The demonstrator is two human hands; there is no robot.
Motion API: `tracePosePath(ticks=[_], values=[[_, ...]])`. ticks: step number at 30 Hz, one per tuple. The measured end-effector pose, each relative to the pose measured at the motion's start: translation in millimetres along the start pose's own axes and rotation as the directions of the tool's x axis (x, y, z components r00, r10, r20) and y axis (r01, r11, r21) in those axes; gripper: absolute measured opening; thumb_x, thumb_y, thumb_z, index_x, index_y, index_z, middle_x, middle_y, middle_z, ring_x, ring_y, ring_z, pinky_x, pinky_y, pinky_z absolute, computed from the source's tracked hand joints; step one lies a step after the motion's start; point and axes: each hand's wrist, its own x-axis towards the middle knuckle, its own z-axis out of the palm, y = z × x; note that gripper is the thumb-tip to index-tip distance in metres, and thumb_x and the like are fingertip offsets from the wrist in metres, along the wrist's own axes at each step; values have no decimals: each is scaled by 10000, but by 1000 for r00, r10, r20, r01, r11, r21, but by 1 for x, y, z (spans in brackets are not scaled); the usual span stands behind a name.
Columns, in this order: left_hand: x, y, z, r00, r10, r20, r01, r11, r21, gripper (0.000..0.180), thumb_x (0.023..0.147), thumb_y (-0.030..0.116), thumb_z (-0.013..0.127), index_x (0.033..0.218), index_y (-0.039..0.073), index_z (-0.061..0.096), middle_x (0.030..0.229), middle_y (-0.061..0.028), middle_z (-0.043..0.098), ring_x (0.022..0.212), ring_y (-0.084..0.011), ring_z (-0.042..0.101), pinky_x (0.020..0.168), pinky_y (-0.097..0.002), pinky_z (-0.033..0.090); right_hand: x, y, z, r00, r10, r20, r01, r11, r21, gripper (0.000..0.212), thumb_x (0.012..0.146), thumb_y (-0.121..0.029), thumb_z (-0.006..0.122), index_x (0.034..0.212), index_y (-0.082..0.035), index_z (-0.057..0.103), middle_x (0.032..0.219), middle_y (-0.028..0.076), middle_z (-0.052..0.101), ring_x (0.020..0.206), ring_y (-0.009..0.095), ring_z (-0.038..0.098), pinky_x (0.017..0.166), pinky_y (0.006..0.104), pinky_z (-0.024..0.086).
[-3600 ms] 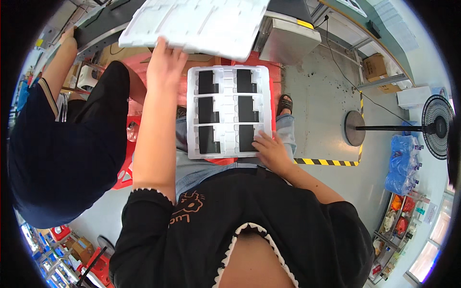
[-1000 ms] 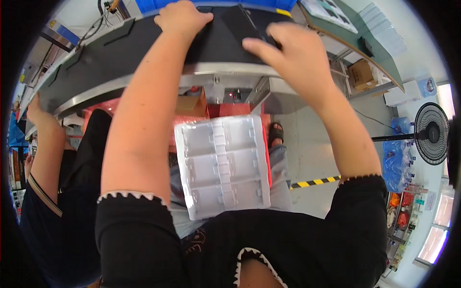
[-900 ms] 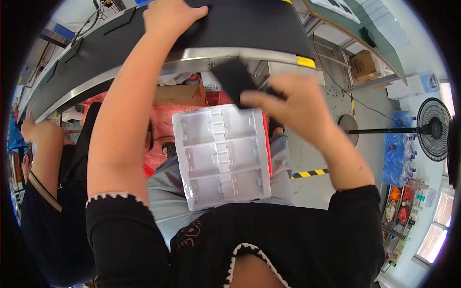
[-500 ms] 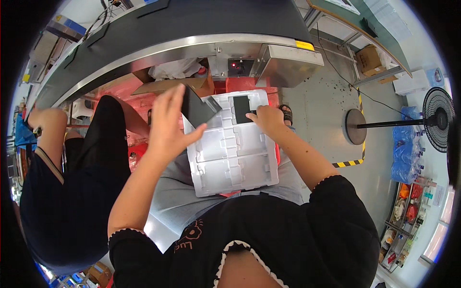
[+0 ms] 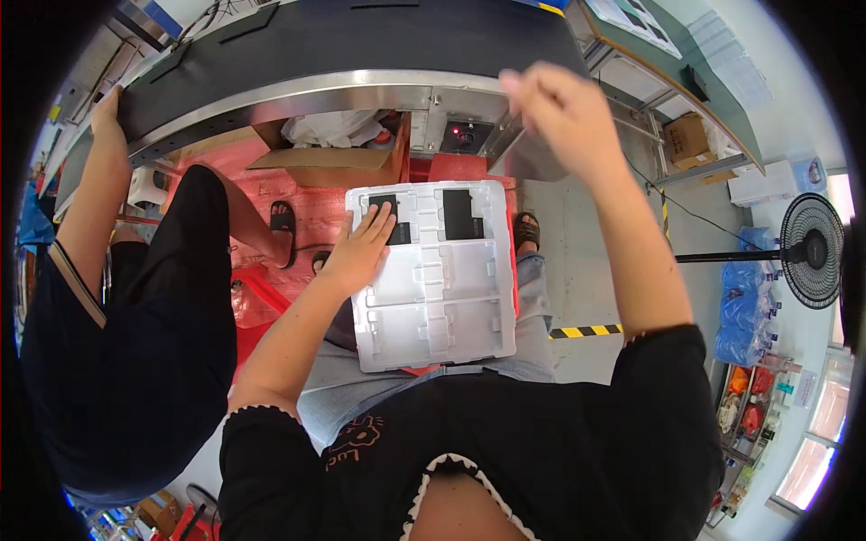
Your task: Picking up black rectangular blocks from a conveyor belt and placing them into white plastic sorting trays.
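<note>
A white moulded plastic tray (image 5: 433, 302) with several compartments rests on my lap. In its far-left compartment lies a flat black rectangular piece (image 5: 400, 231), partly covered by my left hand (image 5: 363, 243). That hand lies flat, fingers stretched over the piece and the tray's left rim. A second black piece (image 5: 458, 216) sits in the far-right compartment. My right hand (image 5: 570, 122) is raised beyond the tray, by the near edge of the conveyor; its fingers are loosely bent and apart, the tips blurred, and nothing shows in them.
The black conveyor belt (image 5: 406, 41) runs across the far side, with flat dark pieces (image 5: 248, 25) on it. A co-worker's arm (image 5: 106, 171) reaches to the belt at left. A cardboard box (image 5: 338, 168) stands beneath it. At right are a fan (image 5: 815, 250) and bottle packs (image 5: 747, 302).
The left black piece, tilted above the tray earlier, now lies in the far-left compartment under my left hand. My right hand has left the right piece and risen toward the conveyor.
</note>
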Motion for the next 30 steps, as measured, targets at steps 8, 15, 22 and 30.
tracePosePath(ticks=[8, 15, 22, 30], values=[[24, 10, -76, 957, -16, -290, -81, 944, -319, 421, 871, 158, 531, 1266, 30, 461, 1399, -151, 364, 1299, -310, 343, 1066, -513, 233, 198, 98, 18, 888, -460, 17, 329, 608, -723, 563, 771, -268, 654, 1221, 29, 488, 1215, 225, 508, 1129, 359, 481, 979, 396, 398], [112, -53, -210, 460, 63, -886, -34, 998, 53, 293, 812, 134, 623, 1097, 79, 587, 1106, -128, 565, 1041, -307, 529, 898, -408, 400, 169, 11, -48, 901, -154, 406, 415, 580, -701, 357, 707, -257, 702, 952, -1, 657, 1086, 179, 585, 1018, 331, 549, 858, 453, 456], [162, -120, -261, 872, -311, -378, -70, 685, -725, 732, 688, 582, 666, 1112, -8, 577, 1115, -221, 587, 1088, -349, 542, 921, -431, 410, 78, -17, -16, 923, -293, 248, 374, 539, -755, 262, 766, -245, 618, 892, -16, 627, 914, 150, 596, 910, 328, 556, 789, 439, 450], [188, -79, -240, 691, -523, -500, 548, 829, -111, 736, 697, 574, 654, 1088, -46, 581, 1120, -259, 567, 1088, -359, 535, 932, -415, 415, -147, 72, 60, 854, 355, 381, -288, 931, -222, 458, 880, -415, 515, 657, -17, 554, 704, 179, 582, 685, 357, 574, 613, 452, 433]])
